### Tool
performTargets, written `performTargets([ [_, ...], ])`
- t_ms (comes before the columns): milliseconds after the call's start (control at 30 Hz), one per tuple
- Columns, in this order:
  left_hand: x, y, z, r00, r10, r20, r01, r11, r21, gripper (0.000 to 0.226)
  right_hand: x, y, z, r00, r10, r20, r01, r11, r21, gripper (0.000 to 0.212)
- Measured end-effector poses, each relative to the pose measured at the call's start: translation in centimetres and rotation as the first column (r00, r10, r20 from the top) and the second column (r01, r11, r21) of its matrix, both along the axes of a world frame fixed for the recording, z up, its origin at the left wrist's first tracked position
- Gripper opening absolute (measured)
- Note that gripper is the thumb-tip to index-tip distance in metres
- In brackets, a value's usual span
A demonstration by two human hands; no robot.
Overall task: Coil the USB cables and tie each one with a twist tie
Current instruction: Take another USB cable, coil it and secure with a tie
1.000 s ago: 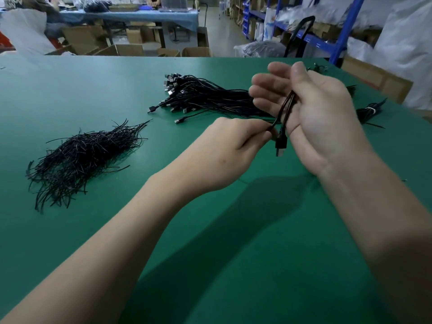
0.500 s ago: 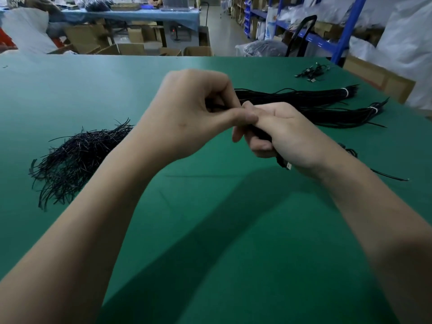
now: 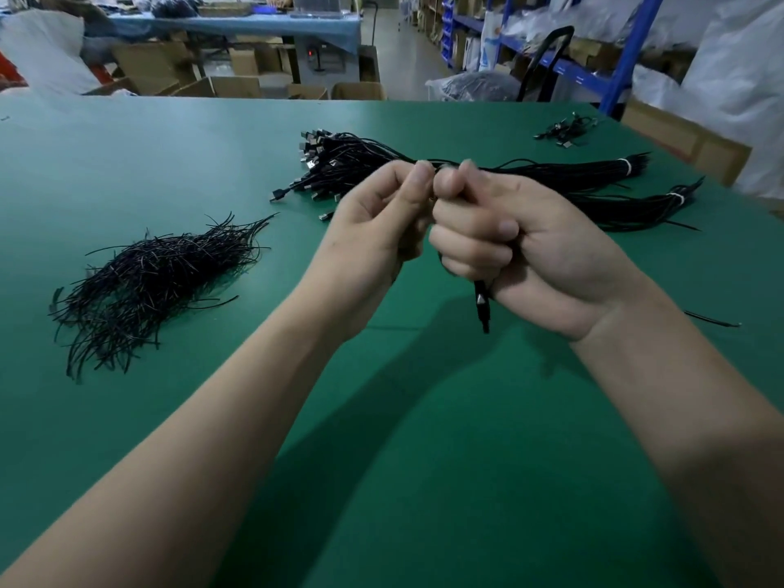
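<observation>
My right hand is curled into a fist round a coiled black USB cable; its plug ends hang out below the fist. My left hand is right beside it, thumb and forefinger pinched at the top of the coil, where something thin and dark sits between the fingertips; I cannot make out what it is. Both hands are held above the green table. A heap of black twist ties lies to the left. Behind the hands lies a pile of loose black USB cables.
Two bound bundles of black cables lie at the back right, and a few coiled cables sit near the far right corner. One loose twist tie lies right of my wrist. Boxes and blue shelving stand beyond the table.
The cable went from lying across my open right fingers into a closed fist. My left hand rose from below the cable to pinch at the top of the coil.
</observation>
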State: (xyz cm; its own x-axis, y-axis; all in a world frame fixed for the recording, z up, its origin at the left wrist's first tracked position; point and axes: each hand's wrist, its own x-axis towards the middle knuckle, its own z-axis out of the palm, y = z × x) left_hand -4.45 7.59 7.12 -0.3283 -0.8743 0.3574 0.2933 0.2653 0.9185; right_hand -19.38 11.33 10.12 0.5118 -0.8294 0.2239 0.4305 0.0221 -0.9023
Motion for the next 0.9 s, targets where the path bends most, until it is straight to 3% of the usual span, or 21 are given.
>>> performTargets([
  [233, -2.4, 1.4, -1.8, 0.967, -0.053, 0.251, 0.061, 0.998, -0.025, 0.035, -0.1, -0.5, 0.8, 0.918, -0.296, 0.265, 0.280, 0.955, 0.097, 0.029],
  [333, -2.5, 1.8, -1.5, 0.878, -0.009, 0.478, 0.080, 0.989, -0.128, 0.035, -0.3, -0.7, 0.7, 0.883, -0.442, 0.159, 0.445, 0.895, 0.013, 0.027],
  [400, -2.1, 1.7, -0.8, 0.778, 0.101, 0.620, 0.069, 0.967, -0.244, 0.039, -0.4, -0.8, 0.4, 0.837, -0.547, 0.007, 0.544, 0.830, -0.124, 0.027],
  [467, -1.6, 1.7, 0.2, 0.662, 0.191, 0.724, 0.099, 0.936, -0.338, 0.039, -0.4, -0.8, 0.0, 0.734, -0.662, -0.150, 0.600, 0.736, -0.313, 0.029],
  [567, -0.8, 2.1, 2.1, 0.538, 0.236, 0.809, 0.198, 0.897, -0.394, 0.026, -0.3, -0.8, -0.2, 0.549, -0.781, -0.298, 0.592, 0.615, -0.521, 0.029],
  [667, 0.3, 2.2, 3.8, 0.497, 0.326, 0.804, 0.221, 0.848, -0.481, 0.025, -0.3, -0.7, -0.4, 0.404, -0.813, -0.419, 0.509, 0.580, -0.636, 0.029],
  [767, 1.8, 2.0, 5.1, 0.479, 0.399, 0.782, 0.218, 0.809, -0.546, 0.024, -0.2, -0.5, -0.2, 0.383, -0.769, -0.513, 0.337, 0.633, -0.697, 0.032],
  [900, 3.4, 1.3, 6.0, 0.451, 0.515, 0.729, 0.176, 0.749, -0.638, 0.021, 0.0, -0.5, -0.3, 0.403, -0.678, -0.615, 0.224, 0.725, -0.651, 0.036],
])
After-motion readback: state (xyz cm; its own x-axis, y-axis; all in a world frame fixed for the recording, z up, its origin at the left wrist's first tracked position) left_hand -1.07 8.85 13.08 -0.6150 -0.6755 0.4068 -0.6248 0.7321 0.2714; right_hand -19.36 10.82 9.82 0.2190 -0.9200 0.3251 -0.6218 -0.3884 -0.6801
